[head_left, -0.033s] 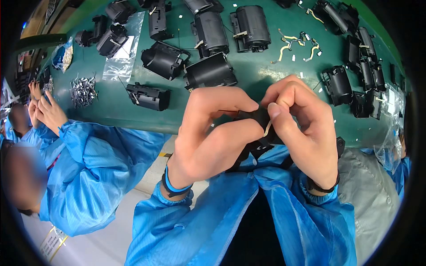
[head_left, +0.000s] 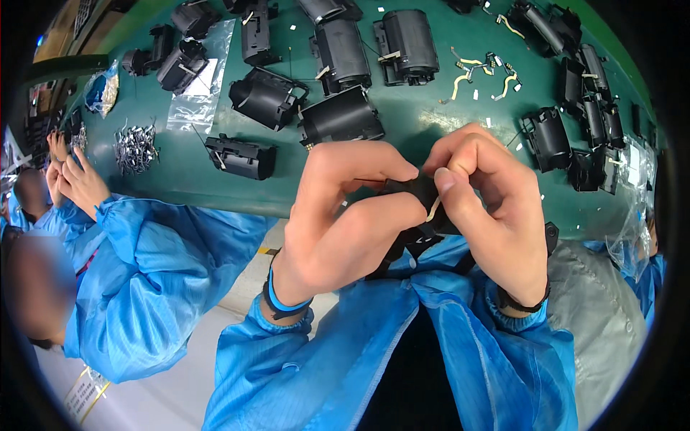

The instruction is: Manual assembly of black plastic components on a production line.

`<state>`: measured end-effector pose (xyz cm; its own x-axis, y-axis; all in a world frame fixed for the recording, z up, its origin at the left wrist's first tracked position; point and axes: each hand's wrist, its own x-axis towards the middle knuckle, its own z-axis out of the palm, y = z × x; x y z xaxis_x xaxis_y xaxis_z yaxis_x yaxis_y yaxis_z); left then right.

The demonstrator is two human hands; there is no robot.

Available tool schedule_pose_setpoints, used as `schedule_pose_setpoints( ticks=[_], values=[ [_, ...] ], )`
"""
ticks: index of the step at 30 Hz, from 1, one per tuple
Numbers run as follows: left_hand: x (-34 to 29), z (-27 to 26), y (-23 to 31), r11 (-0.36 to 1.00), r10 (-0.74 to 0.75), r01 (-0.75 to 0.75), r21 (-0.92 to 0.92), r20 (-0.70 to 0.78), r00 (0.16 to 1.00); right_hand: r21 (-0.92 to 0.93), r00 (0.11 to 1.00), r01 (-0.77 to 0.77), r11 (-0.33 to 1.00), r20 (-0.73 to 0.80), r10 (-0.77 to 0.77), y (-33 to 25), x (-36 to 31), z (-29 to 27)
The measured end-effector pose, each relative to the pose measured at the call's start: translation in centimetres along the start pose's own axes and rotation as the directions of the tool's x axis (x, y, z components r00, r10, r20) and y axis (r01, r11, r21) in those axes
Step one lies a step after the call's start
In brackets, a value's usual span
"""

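My left hand (head_left: 323,241) is closed around a small black plastic housing (head_left: 411,188), thumb and forefinger gripping it near the table's front edge. Much of that part is hidden by my fingers. A short pale flex cable (head_left: 433,210) runs along its right side, between my two thumbs. The fingers of my right hand (head_left: 499,208) are pinched together where the cable meets the housing; its upper end disappears under them. Just beyond my hands lies a bigger black housing (head_left: 343,118) with a curved shell.
More black housings (head_left: 408,47) stand across the green table (head_left: 453,144). Loose flex cables (head_left: 485,65) lie at the back right, a heap of small metallic parts (head_left: 136,149) at the left. Clear bags (head_left: 201,108) lie about. A co-worker in a blue sleeve (head_left: 158,251) sits at my left.
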<state>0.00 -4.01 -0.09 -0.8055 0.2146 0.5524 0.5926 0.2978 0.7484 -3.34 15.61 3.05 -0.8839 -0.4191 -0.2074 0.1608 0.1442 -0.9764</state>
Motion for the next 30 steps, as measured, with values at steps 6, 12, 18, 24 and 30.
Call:
schedule_pose_setpoints(
  ticks=[6, 12, 18, 24, 30],
  values=[
    [-0.1, 0.4, -0.3, 0.996, -0.03, 0.028, -0.083, -0.03, 0.999, 0.18, 0.996, -0.092, 0.979, 0.004, 0.092, -0.4, -0.2, 0.0],
    [-0.1, 0.7, -0.3, 0.975, -0.076, 0.063, -0.212, -0.056, 0.996, 0.215, 1.0, -0.023, 0.976, 0.014, 0.02, 0.3, -0.2, 0.1],
    [-0.2, 0.6, -0.4, 0.956, -0.1, 0.078, -0.282, -0.061, 0.993, 0.042, 0.983, 0.178, 0.983, -0.062, -0.175, 1.3, 0.0, 0.2],
    [-0.9, 0.2, -1.0, 0.948, -0.126, 0.106, -0.302, -0.049, 0.991, 0.185, 0.976, 0.213, 0.959, -0.095, -0.198, 1.1, -0.5, 0.4],
    [-0.9, 0.2, -0.8, 0.945, -0.223, 0.183, -0.27, -0.125, 0.967, -0.295, 0.866, 0.499, 0.815, 0.134, -0.482, -0.4, 0.1, -0.7]
  ],
)
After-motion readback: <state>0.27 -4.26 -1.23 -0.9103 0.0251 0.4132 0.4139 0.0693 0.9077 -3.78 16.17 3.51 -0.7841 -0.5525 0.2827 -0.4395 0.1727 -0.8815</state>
